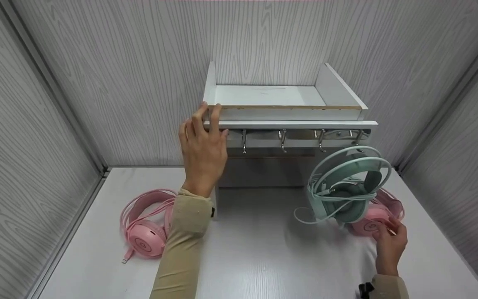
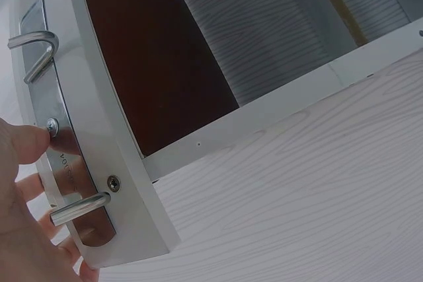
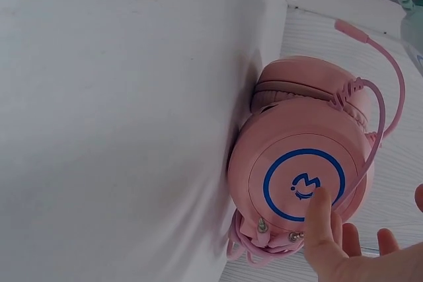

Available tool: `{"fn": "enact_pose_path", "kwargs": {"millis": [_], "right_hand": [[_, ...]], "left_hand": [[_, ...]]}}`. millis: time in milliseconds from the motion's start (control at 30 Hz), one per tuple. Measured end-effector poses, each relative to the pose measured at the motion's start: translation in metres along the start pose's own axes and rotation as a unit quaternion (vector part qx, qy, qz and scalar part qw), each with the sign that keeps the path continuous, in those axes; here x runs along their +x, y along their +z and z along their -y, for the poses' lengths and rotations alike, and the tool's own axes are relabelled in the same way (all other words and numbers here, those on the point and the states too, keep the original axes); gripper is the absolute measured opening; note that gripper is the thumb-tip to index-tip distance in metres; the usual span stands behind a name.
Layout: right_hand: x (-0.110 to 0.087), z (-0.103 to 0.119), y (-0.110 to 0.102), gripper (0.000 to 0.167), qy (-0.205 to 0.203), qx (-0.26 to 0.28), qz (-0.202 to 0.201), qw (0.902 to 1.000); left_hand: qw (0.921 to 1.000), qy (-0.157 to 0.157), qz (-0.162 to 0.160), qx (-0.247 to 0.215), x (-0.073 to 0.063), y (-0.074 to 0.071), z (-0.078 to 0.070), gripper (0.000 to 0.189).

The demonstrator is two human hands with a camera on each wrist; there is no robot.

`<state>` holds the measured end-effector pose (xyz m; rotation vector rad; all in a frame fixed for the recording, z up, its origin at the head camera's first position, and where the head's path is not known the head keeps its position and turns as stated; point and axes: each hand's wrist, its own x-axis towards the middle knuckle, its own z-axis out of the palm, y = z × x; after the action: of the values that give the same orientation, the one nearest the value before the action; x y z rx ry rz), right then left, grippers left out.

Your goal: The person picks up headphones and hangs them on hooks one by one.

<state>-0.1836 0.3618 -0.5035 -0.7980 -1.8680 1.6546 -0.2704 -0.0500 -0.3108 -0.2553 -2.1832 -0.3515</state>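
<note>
My left hand [image 1: 203, 153] grips the left front corner of a white shelf [image 1: 291, 114]. Fingers lie over its top edge, while the thumb [image 2: 30, 143] presses the metal hook plate [image 2: 66, 163] underneath. At the right, my right hand [image 1: 390, 245] is at a pink headset [image 1: 367, 222] on the table. One finger [image 3: 320, 222] overlaps the blue-ringed logo of its ear cup in the right wrist view. A mint-green headset [image 1: 347, 189], its cable wound round it, hangs from the rightmost hook and partly hides the pink one.
Another pink headset [image 1: 145, 236] lies on the left of the white table [image 1: 255, 257], its USB plug [image 1: 127, 255] beside it. Bare metal hooks [image 1: 283, 141] line the shelf's front. Wood-grained panels [image 1: 139, 74] stand at the back and both sides.
</note>
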Motion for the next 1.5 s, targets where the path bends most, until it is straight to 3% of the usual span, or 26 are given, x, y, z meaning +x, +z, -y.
{"fn": "enact_pose_path", "kwargs": {"millis": [467,733,1067,1500], "right_hand": [[0.007,-0.004,0.0,0.057,0.046,-0.028,-0.031,0.9981],[0.009,-0.007,0.003,0.067,0.065,-0.053,-0.014,0.9964],[0.013,-0.017,0.003,0.093,0.13,-0.013,0.038,0.9907],[0.013,-0.019,0.009,0.096,0.121,0.01,0.061,0.9908]], "left_hand": [[0.9999,0.001,-0.008,-0.01,-0.001,0.001,0.0,0.052],[0.9999,-0.005,0.001,-0.009,0.0,0.0,0.0,0.053],[0.9998,-0.007,0.008,-0.014,0.0,-0.001,-0.001,0.053],[0.9999,-0.006,0.001,-0.016,0.0,0.0,-0.001,0.053]]}}
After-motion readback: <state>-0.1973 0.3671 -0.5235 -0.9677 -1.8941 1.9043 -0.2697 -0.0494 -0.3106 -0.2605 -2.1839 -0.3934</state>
